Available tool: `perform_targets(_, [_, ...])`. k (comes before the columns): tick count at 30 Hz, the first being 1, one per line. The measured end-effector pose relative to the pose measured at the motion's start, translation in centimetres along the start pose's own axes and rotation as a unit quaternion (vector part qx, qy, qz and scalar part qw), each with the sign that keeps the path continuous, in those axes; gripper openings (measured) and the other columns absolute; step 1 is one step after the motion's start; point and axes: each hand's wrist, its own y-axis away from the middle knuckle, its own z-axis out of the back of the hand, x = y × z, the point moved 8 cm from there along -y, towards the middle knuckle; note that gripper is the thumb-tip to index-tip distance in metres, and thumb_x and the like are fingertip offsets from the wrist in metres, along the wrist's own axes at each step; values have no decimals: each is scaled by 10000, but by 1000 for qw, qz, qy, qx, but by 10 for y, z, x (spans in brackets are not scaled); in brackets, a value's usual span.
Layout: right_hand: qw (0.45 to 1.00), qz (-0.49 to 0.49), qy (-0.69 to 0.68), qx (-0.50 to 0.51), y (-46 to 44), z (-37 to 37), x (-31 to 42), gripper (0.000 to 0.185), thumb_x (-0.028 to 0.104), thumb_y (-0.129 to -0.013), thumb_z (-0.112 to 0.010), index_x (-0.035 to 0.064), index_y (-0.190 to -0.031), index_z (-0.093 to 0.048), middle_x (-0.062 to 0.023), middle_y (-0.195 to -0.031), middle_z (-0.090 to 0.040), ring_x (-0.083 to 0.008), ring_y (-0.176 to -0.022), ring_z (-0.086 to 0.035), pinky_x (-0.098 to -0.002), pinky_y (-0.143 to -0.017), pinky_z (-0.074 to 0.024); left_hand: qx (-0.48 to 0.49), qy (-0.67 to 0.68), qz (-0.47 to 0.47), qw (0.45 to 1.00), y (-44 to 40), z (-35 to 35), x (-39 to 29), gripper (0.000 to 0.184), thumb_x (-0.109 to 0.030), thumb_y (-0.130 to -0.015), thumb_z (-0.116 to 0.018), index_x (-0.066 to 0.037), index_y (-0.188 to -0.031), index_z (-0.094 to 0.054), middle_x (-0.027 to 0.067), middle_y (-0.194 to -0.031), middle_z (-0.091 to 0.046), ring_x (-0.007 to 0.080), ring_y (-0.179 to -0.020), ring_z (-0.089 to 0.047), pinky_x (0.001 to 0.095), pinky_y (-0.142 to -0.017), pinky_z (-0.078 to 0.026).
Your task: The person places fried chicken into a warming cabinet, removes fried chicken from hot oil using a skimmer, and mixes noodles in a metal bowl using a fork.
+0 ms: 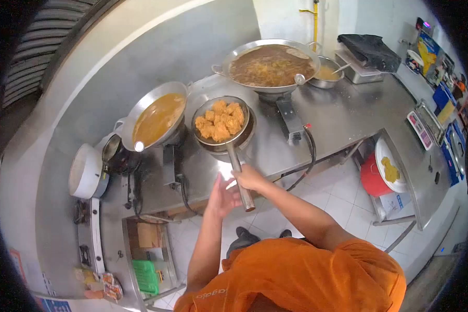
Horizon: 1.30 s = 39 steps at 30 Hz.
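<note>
A long-handled strainer [198,136] holds a heap of golden-brown fried pieces [220,121], which look like breaded chicken. It rests above a round metal pan [249,136], mostly hidden beneath it. My right hand [250,178] is wrapped round the strainer's thick metal handle [236,159]. Just left of the handle, my left hand [224,197] is open, palm turned towards it with the fingers apart. Whether its fingertips touch the handle I cannot tell.
A wok of yellowish oil [158,117] stands left of the strainer, and a larger wok of dark bubbling oil [273,65] behind right. Burner hoses [312,151] hang over the front edge. A white pot [86,171] stands far left, a red bucket [374,177] under the counter.
</note>
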Motion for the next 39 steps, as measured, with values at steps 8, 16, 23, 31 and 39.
perform_targets(8, [983, -167, -11, 80, -47, -7, -53, 473, 383, -1010, -466, 8, -1279, -573, -255, -1180, -678, -403, -1082, -674, -554, -916, -521, -67, 122, 59, 988, -24, -46, -5, 446, -405, -1097, -360, 5, -1180, -516, 125, -979, -636, 254, -835, -646, 438, -737, -574])
perform_targets(16, [942, 53, 331, -35, -28, 1, -25, 233, 52, -943, -484, -53, -1081, -640, -289, -950, -709, -436, -916, -714, -516, -755, -586, -100, -93, -37, 990, -13, 6, -32, 355, -411, -1091, -429, -65, -1040, -492, -30, -715, -421, 52, -510, -351, 223, -410, -293])
perform_targets(23, [852, 162, 496, 40, -29, 108, 25, 194, 20, -850, -577, -64, -1016, -631, -296, -845, -692, -456, -821, -712, -545, -706, -580, -57, -97, -28, 993, 23, 73, -47, 339, -428, -1067, -494, -95, -1127, -509, -51, -696, -388, 29, -486, -306, 210, -386, -244])
perform_targets(31, [798, 213, 563, 30, 11, 223, 159, 406, 35, -808, -677, -27, -1197, -581, -260, -1010, -654, -470, -875, -658, -519, -775, -559, -86, -125, -17, 988, 35, 107, -74, 287, -390, -1066, -506, -106, -1104, -481, -43, -702, -393, 43, -492, -311, 219, -389, -257])
perform_targets(39, [665, 202, 696, -182, -83, 322, 206, 375, 77, -907, -586, 72, -1282, -597, -213, -972, -681, -381, -868, -717, -479, -724, -596, -106, -125, 30, 986, 29, 93, -51, 249, -367, -1059, -527, -128, -1105, -473, -25, -688, -415, 69, -503, -348, 243, -400, -284])
